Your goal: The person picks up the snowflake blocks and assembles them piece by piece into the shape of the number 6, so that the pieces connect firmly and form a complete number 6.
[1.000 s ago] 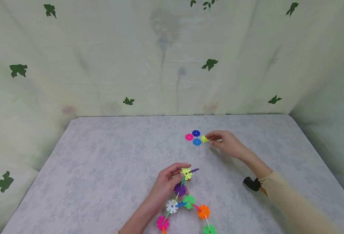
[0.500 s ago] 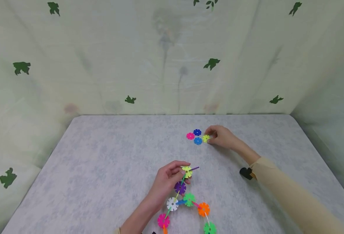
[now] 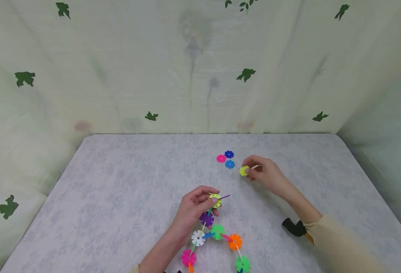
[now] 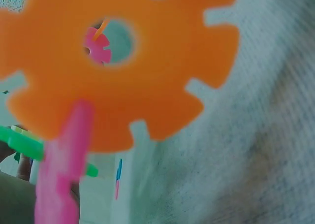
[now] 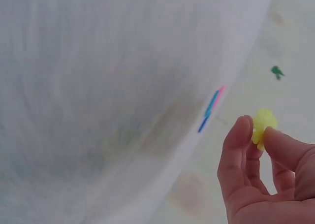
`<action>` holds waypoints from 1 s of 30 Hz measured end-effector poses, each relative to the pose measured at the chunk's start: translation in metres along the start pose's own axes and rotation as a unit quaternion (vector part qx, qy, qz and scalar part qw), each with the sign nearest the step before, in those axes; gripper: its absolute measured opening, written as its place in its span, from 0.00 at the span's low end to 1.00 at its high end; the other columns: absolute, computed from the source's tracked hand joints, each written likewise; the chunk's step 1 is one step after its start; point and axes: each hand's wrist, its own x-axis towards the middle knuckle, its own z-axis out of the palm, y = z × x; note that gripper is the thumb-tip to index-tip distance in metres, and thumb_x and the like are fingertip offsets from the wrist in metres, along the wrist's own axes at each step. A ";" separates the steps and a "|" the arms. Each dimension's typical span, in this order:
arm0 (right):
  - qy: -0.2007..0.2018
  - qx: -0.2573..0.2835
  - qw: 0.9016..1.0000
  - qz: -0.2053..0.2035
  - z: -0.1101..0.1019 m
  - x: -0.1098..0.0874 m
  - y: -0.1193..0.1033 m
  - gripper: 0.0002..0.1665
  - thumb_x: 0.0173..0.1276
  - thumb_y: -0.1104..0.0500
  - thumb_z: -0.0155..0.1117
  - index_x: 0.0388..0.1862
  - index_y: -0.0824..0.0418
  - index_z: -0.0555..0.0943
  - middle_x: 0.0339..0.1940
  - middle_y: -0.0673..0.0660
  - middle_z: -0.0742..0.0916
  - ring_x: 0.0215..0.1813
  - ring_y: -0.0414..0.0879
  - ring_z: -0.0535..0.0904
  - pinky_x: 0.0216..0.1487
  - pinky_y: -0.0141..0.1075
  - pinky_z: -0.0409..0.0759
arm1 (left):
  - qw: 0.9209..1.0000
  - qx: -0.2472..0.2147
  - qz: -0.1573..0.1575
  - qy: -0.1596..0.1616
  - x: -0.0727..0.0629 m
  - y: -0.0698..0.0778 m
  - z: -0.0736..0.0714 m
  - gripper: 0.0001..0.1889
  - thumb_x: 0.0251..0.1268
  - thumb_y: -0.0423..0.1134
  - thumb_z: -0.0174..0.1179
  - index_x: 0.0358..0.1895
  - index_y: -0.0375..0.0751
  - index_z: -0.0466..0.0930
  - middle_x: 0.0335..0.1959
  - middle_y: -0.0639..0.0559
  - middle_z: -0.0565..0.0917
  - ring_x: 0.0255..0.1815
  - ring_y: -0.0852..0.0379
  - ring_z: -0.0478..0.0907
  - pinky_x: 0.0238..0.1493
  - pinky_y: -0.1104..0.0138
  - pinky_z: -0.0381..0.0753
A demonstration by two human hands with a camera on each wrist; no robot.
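Observation:
My right hand pinches a yellow notched disc between thumb and fingers, above the table right of the loose discs; the right wrist view shows the same yellow disc edge-tilted at the fingertips. Nearer the front, my left hand grips another yellow disc at the end of a linked chain. A purple disc juts from it edge-on. Below hang a purple disc, a white one, a green one and more. An orange disc fills much of the left wrist view.
Three loose discs lie toward the back of the grey table: pink, dark blue and light blue. A pale curtain with green leaf shapes rises behind the table's far edge.
The right hand has taken the yellow disc from beside the loose ones and drawn it nearer and slightly right. The left hand has shifted slightly left with the chain.

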 end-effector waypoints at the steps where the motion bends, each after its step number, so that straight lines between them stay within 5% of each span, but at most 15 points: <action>1: 0.006 0.012 1.000 -0.004 0.002 -0.006 -0.003 0.09 0.71 0.67 0.61 0.47 0.59 0.80 0.40 0.57 0.83 0.38 0.55 0.83 0.41 0.45 0.84 | 1.000 0.000 -0.003 0.001 0.000 0.001 0.000 0.18 0.67 0.40 0.63 0.55 0.35 0.78 0.36 0.44 0.86 0.31 0.50 0.83 0.50 0.60 0.79; 11: 0.076 0.103 0.992 -0.005 0.027 -0.053 -0.032 0.11 0.69 0.66 0.64 0.50 0.61 0.81 0.38 0.56 0.85 0.36 0.60 0.83 0.41 0.44 0.84 | 0.999 -0.034 -0.025 0.023 -0.004 0.005 0.003 0.18 0.64 0.40 0.66 0.51 0.32 0.77 0.35 0.45 0.87 0.28 0.54 0.82 0.27 0.70 0.78; 20: 0.091 0.190 0.978 0.010 0.046 -0.067 -0.052 0.11 0.69 0.63 0.66 0.48 0.63 0.80 0.38 0.61 0.85 0.37 0.65 0.82 0.40 0.38 0.84 | 0.998 -0.045 -0.016 0.033 -0.004 0.004 0.005 0.13 0.64 0.37 0.65 0.46 0.32 0.78 0.33 0.45 0.87 0.26 0.55 0.82 0.30 0.70 0.78; 30: 0.100 0.202 0.973 0.050 0.057 -0.071 -0.062 0.08 0.67 0.66 0.67 0.45 0.63 0.81 0.36 0.59 0.86 0.36 0.62 0.83 0.39 0.37 0.84 | 0.998 -0.052 -0.017 0.042 -0.003 0.002 0.005 0.11 0.63 0.35 0.66 0.44 0.33 0.79 0.33 0.44 0.87 0.25 0.54 0.82 0.29 0.70 0.78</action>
